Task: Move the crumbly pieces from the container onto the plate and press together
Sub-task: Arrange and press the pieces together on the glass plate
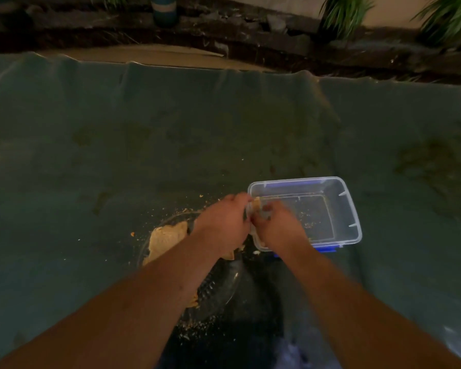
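Left hand: the left hand [222, 220] is reaching forward over the far right part of the plate, fingers curled and closing on a small tan piece [256, 203] at the left rim of the container.
Right hand: the right hand [277, 227] is hanging over the near left corner of the container, fingers bent and meeting the left hand's fingers around the same piece; the exact finger contact is blurred and cannot be told.
Container: the clear plastic container [349, 209] with blue clips is sitting on the cloth to the right of the plate, lid off, upright. Only scattered crumbs [308, 222] are lying on its floor.
Plate: the clear glass plate [225, 286] is lying near and left of the container, just beside it, and is partly hidden under the left forearm.
Crumbly mass: a tan crumbly mass [165, 239] is resting on the left part of the plate; more tan material is showing at the forearm's edges nearer the camera and under the left wrist.
Loose crumbs: small crumbs [171, 210] are lying on the cloth around the far and left rim of the plate, and more near its closest edge.
Cloth: a dark green cloth [117, 142] is covering the work surface, its far edge wrinkled.
Background: green plants [343, 12] are standing along the far border.
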{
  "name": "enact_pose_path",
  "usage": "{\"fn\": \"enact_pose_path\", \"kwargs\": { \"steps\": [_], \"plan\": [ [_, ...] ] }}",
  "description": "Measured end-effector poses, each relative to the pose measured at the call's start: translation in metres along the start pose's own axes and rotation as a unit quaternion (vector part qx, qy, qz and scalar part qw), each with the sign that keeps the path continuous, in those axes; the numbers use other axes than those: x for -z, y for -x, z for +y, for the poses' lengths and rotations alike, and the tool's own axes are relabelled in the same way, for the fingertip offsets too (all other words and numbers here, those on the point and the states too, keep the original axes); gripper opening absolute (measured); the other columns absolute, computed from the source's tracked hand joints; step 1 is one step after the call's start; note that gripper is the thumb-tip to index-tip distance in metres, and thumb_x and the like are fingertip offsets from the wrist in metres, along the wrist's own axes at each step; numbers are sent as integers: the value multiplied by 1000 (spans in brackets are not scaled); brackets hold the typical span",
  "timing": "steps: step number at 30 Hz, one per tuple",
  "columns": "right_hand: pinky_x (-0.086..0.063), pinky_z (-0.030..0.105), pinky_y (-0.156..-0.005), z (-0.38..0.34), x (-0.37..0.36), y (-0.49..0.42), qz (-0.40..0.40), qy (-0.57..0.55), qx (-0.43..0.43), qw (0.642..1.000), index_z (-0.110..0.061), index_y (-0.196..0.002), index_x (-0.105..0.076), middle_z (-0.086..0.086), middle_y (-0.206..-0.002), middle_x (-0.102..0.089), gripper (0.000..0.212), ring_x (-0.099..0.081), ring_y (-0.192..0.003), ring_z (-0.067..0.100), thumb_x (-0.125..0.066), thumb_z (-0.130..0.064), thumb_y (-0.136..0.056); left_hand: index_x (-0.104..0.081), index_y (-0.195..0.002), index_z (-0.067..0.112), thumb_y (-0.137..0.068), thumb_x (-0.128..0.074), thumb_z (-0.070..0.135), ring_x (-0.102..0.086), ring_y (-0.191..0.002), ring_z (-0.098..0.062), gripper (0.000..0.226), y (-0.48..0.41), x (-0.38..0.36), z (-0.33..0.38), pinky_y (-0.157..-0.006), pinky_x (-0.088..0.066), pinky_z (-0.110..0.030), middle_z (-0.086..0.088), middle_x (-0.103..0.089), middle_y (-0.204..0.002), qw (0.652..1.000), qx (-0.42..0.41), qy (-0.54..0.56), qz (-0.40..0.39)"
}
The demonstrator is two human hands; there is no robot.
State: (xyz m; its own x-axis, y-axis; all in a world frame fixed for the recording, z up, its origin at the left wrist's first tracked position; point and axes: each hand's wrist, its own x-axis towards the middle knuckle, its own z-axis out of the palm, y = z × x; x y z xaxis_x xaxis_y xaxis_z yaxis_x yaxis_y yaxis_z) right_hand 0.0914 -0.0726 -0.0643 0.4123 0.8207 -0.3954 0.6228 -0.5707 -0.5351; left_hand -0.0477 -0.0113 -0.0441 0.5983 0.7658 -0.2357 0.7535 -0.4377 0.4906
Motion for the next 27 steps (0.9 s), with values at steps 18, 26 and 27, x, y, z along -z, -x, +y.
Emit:
{"fn": "enact_pose_path", "kwargs": {
  "steps": [18, 26, 27],
  "plan": [
    [-56, 31, -59, -14, 27, 30, 19, -208, 64, 976, -35, -81, -66, -14, -74, -68, 8, -64, -65, 5, -67, -33, -88, -65, -84, 39, -65, -75, 30, -65, -73, -10, 22, -15, 33, -12, -64, -56, -40, 10, -68, -78, 964, 76, 254, 4],
    [-62, 31, -60, -41, -31, 44, -197, -329, -68, 921, -22, -108, -65, 7, -114, -67, 17, -69, -97, 26, -70, -16, -93, -66, -105, 31, -57, -76, 35, -68, -90, -19, 49, 23, 43, -54, -78, -56, -40, -1, -72, -101, 949, 126, 274, -88],
    [-63, 32, -61, -39, -39, 46, -206, -350, -89, 909, -21, -111, -65, 8, -118, -66, 18, -68, -100, 28, -67, -12, -95, -65, -110, 32, -61, -79, 35, -68, -90, -19, 51, 29, 39, -61, -76, -56, -38, -1, -71, -104, 950, 146, 257, -101]
  ]
}}
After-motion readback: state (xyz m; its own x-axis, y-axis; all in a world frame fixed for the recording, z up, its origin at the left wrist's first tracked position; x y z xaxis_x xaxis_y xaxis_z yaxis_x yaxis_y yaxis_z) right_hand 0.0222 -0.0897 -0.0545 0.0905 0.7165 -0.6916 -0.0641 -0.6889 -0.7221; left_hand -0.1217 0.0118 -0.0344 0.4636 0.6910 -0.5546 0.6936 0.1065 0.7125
